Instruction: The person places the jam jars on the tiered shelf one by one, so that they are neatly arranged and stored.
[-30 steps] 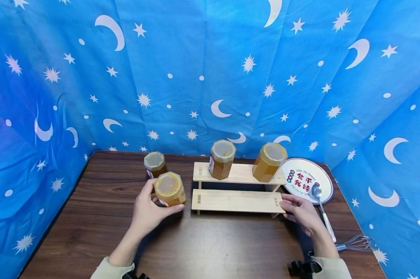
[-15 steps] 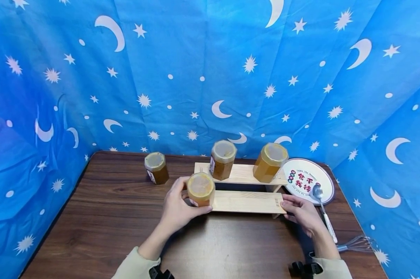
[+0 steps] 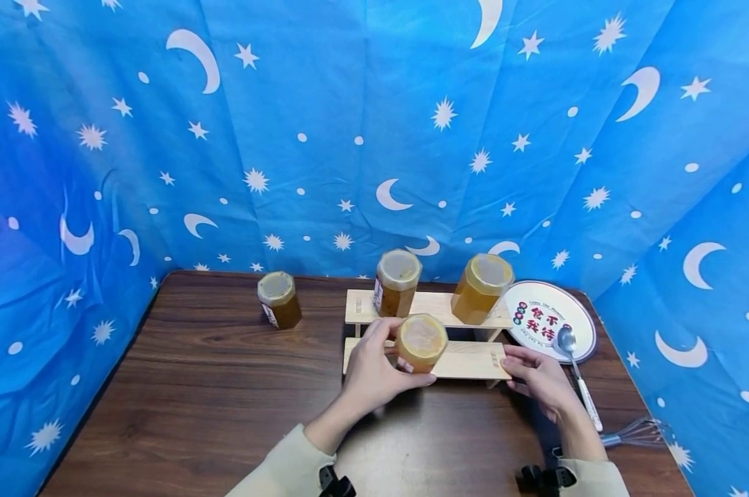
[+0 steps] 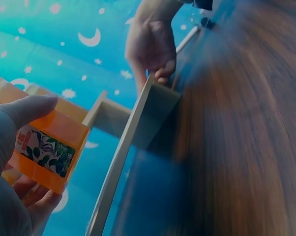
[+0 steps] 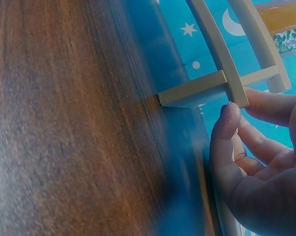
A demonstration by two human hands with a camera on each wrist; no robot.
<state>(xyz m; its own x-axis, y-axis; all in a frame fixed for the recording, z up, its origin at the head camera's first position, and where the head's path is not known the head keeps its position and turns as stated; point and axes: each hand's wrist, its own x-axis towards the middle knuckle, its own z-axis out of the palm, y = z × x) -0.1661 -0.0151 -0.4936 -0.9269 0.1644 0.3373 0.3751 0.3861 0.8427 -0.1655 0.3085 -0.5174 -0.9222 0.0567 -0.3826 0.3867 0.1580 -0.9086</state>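
My left hand (image 3: pixel 377 369) grips an octagonal jar (image 3: pixel 422 343) of orange-yellow honey; its printed label (image 4: pixel 44 151) faces the left wrist camera. In that view the jar is held above the lower step (image 3: pixel 464 360) of a two-tier wooden rack, with a gap beneath it. The right end of that same step is pinched between thumb and fingers of my right hand (image 3: pixel 538 379). On the upper step (image 3: pixel 436 310) stand two more jars, a darker amber one (image 3: pixel 397 284) at left and a yellow one (image 3: pixel 482 288) at right.
A smaller dark jar (image 3: pixel 279 300) stands on the brown table (image 3: pixel 212 400), left of the rack. Behind my right hand lies a white plate (image 3: pixel 551 304) with red characters, a spoon (image 3: pixel 576 376) resting on its rim. A whisk (image 3: pixel 635 435) lies near the right edge.
My left hand has carried the honey jar rightward, from beside the smaller dark jar to over the middle of the lower step. My right hand stays at the rack's end.
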